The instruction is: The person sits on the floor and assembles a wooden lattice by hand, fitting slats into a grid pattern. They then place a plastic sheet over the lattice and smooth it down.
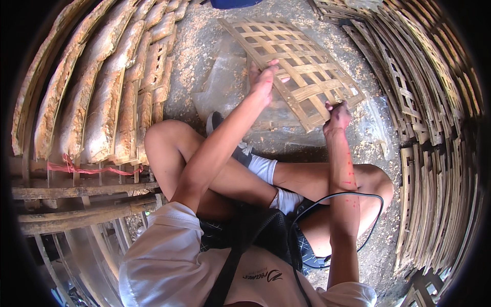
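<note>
A woven bamboo lattice tray (307,64) with a flat slatted rim is tilted in front of my crossed legs. My left hand (264,81) is closed around its left rim, about midway along. At the near right corner, my right hand (337,116) grips the edge with bent fingers. The lattice holds nothing on it, and through its gaps a clear plastic sheet (220,82) shows on the floor below. Parts of my fingers are hidden behind the rim.
Leaning trays covered in a pale, crumbly layer (99,102) stand at the left, above a bamboo rack (87,210) with a red strip tied on it. Stacked bamboo trays (429,199) line the right side. A blue container (235,3) shows at the far edge. Crumbs litter the floor.
</note>
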The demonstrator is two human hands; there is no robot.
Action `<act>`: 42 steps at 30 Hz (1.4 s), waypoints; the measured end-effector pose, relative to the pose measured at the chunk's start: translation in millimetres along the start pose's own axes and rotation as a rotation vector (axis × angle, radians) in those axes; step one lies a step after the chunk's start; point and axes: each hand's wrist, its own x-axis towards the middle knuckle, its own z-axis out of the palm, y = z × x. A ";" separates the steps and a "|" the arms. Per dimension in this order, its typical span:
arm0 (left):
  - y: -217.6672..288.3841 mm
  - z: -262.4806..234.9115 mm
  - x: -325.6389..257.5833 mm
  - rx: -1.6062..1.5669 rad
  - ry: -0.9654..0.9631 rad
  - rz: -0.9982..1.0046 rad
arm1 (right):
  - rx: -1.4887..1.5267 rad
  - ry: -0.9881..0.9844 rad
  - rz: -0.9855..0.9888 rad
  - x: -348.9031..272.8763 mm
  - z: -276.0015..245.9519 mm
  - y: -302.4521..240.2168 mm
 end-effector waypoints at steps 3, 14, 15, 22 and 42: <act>23.0 -1.8 8.4 0.004 -0.058 0.037 | -0.066 -0.081 -0.047 5.8 -9.4 -4.4; 138.3 -88.1 36.5 0.348 -0.290 0.011 | -0.316 -0.496 0.062 35.9 -28.5 -103.4; 138.0 -91.5 36.3 0.404 -0.316 -0.015 | -0.562 -0.468 0.068 29.0 -24.4 -98.3; 101.2 -106.0 26.7 0.870 -0.069 -0.181 | -0.580 -0.384 -0.110 8.8 -9.8 -35.7; 8.9 -112.5 48.9 0.553 0.094 -0.067 | -1.204 -0.278 -0.265 89.0 -36.3 -20.8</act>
